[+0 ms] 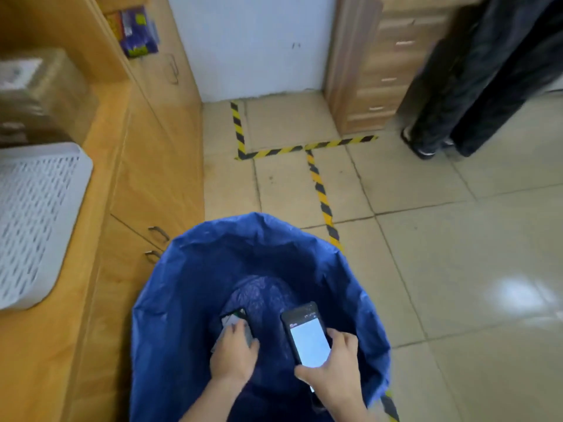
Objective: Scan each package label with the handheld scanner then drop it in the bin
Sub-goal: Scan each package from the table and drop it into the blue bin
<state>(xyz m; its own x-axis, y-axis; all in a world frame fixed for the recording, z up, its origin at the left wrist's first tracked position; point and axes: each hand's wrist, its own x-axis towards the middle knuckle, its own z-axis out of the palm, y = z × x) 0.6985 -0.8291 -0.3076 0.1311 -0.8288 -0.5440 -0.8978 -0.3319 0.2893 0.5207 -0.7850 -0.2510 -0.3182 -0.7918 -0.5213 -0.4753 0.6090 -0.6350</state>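
1. The tiled floor (457, 269) has yellow and black tape (323, 196) stuck on it.
2. A wooden bench (100, 178) runs down the left side, with drawers in its front.
3. The bin (182, 300) has a blue bag inside. It stands on the floor, just beside the front of the bench.
4. A person in dark clothes (475, 86) stands far off on the right, next to a chest of drawers (374, 71).
5. A white tray with holes (36, 214) sits on the bench near its front edge.
6. A blurry brown box (51, 92) sits on the bench behind the tray.
7. The right hand (335, 370) grips the handheld scanner (307, 336) over the bin. Its screen glows.
8. The left hand (234, 351) holds a small grey package (234, 321) over the open bin, near the scanner but not touching it.
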